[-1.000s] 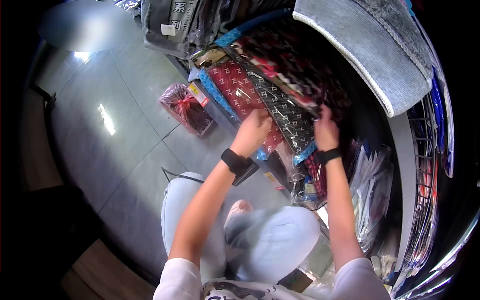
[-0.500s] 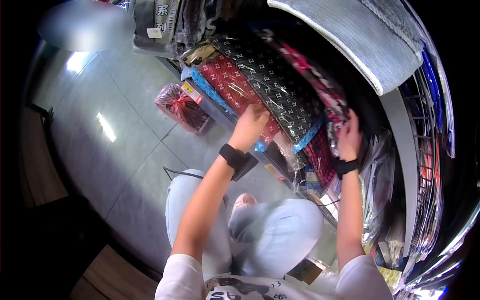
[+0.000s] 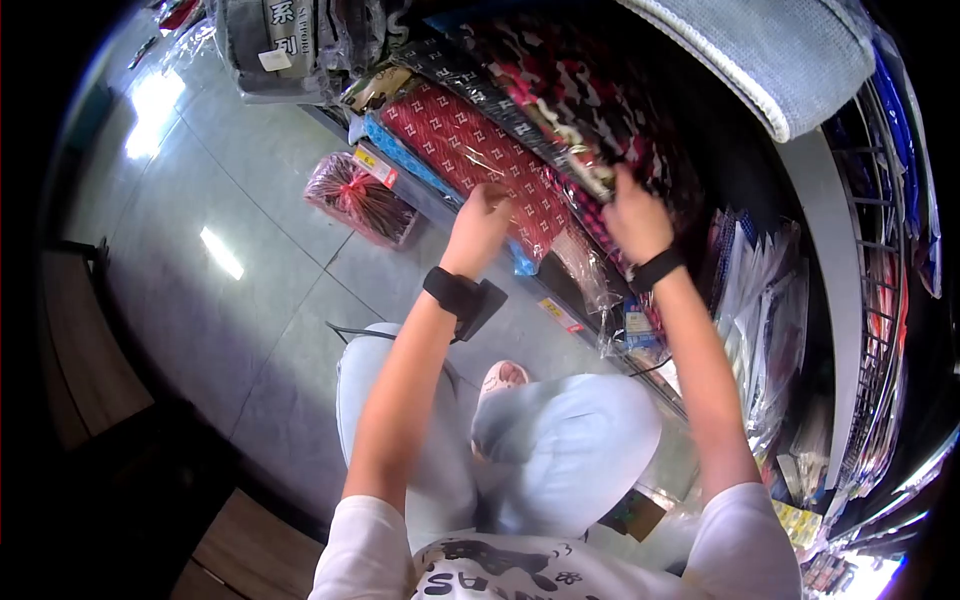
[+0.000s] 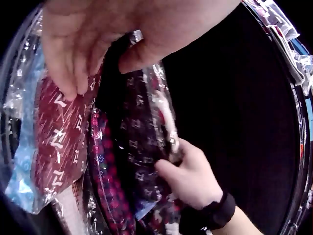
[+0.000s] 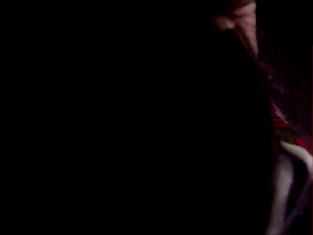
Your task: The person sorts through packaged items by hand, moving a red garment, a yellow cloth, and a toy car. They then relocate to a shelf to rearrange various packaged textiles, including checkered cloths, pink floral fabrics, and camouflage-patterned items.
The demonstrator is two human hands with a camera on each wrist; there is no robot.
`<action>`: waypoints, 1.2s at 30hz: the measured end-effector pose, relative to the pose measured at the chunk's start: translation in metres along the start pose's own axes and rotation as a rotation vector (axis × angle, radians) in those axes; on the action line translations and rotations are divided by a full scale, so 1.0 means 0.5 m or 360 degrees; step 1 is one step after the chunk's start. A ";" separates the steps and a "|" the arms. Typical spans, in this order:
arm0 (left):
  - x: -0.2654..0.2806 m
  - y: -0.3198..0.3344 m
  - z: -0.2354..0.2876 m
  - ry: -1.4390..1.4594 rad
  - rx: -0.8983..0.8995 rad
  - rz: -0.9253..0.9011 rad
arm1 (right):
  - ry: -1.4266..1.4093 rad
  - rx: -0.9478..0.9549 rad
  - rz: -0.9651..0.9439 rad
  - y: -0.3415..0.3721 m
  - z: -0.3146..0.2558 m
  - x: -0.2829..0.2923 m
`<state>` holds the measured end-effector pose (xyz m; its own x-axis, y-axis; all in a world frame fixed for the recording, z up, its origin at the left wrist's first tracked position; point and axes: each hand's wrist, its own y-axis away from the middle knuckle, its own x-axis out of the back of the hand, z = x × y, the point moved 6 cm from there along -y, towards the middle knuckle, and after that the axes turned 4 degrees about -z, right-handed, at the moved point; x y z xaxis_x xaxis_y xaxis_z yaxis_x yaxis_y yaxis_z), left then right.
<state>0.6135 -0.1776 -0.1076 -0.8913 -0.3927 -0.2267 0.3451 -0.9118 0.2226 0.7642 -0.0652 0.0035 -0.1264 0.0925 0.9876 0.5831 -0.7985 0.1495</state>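
Observation:
Wrapped in clear plastic, a red packet (image 3: 440, 125) with white marks and a blue edge stands at the front of a row. My left hand (image 3: 478, 232) rests its fingertips on its top edge, the thumb held apart in the left wrist view. Behind a gap, my right hand (image 3: 638, 222) pinches a black patterned packet (image 4: 139, 117) and a red, black and white camouflage packet (image 3: 590, 85), thumb on the black side. Within the gap shows a pink-and-black checked packet (image 4: 110, 171). The right wrist view is mostly dark, with some fingers (image 5: 244, 22) at its top.
A tied bundle in pink plastic (image 3: 360, 200) lies on the tiled floor (image 3: 270, 280). Grey packs (image 3: 285, 50) stand at the row's far end. Price tags (image 3: 375, 168) line the shelf front. Grey-blue fabric (image 3: 750, 60) hangs above; more plastic-wrapped goods (image 3: 765, 310) stand right.
My right hand has moved left from the camouflage packet's edge and now holds it with the black packet, both leaned forward. The left hand stays by the red packet.

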 end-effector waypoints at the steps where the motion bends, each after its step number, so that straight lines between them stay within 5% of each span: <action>1: -0.002 0.005 0.007 0.0017 0.0014 -0.0017 | -0.0033 -0.0017 0.0121 0.002 0.024 0.034; 6: -0.024 0.002 0.018 0.0286 -0.0041 -0.0226 | -0.0567 0.0034 0.0789 0.047 0.155 0.200; 13: -0.106 0.025 0.064 0.0713 0.0016 -0.0498 | -0.0487 0.0020 0.0655 0.114 0.157 0.183; 14: -0.122 0.030 0.068 0.0856 0.0025 -0.0544 | -0.0502 -0.0328 0.0169 0.124 0.117 0.164; 16: -0.149 0.038 0.083 0.0929 -0.0007 -0.0512 | -0.0281 0.0362 0.0373 0.148 0.033 0.107; 17: -0.161 0.037 0.081 0.0938 -0.0030 -0.0455 | -0.0118 0.0345 0.0050 0.149 -0.006 0.064; 19: -0.159 0.035 0.080 0.1056 -0.0135 -0.0194 | 0.0284 0.0659 0.0689 0.164 -0.081 0.034; 20: -0.142 0.041 0.071 0.0725 0.0032 0.0072 | 0.0161 0.0738 0.0512 0.168 -0.088 0.032; 22: -0.129 0.030 0.077 0.0735 -0.0316 0.0212 | 0.0114 0.0781 0.0412 0.168 -0.092 0.033; 24: -0.104 0.013 0.069 0.0695 -0.0372 0.0286 | -0.0373 0.0874 0.0088 0.171 -0.076 0.048; 26: -0.050 -0.002 0.076 0.0496 -0.0285 0.0177 | -0.1355 0.0679 -0.0255 0.158 -0.016 0.065; 28: 0.018 0.000 0.119 0.0541 -0.0041 0.0066 | -0.1706 0.0165 -0.0053 0.147 0.087 0.063; 30: 0.105 0.003 0.150 0.0282 0.0076 0.0019 | -0.0993 0.0053 0.0242 0.135 0.170 0.057; 32: 0.174 0.010 0.150 0.0290 0.0189 -0.0077 | -0.1411 -0.0205 0.0017 0.123 0.197 -0.050; 33: 0.211 0.010 0.137 0.0256 0.0233 -0.0093 | -0.1895 -0.0074 -0.0100 0.110 0.177 -0.120; 36: 0.258 0.039 0.155 0.0035 0.0298 -0.0196 | -0.1994 -0.0185 -0.0272 0.130 0.073 -0.151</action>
<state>0.4824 -0.2364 -0.0590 -0.9161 -0.2840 -0.2832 0.1715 -0.9156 0.3636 0.8408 -0.1024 -0.0597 0.6871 0.6454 0.3338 0.5527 -0.7624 0.3365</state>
